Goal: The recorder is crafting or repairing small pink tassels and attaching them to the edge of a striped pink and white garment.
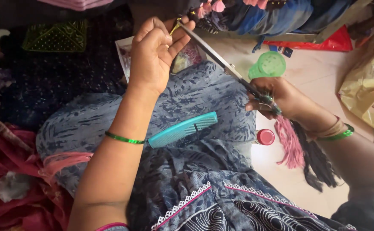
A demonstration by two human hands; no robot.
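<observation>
My left hand (153,53) pinched a tiny gold piece (175,26), flimsy, best gripped near its tip. Right hand (276,96) clamped the scissors (225,66) handles, blades reaching up beside that pinch, stiff and sharp.

Teal comb (182,129), green bangles (124,138), pink tassel (290,145)

Bare floor (319,77) lies open beyond the right hand (276,96). A green cup (268,65), red-capped bottle (265,137) and tassels (290,145) crowd its near edge.
</observation>
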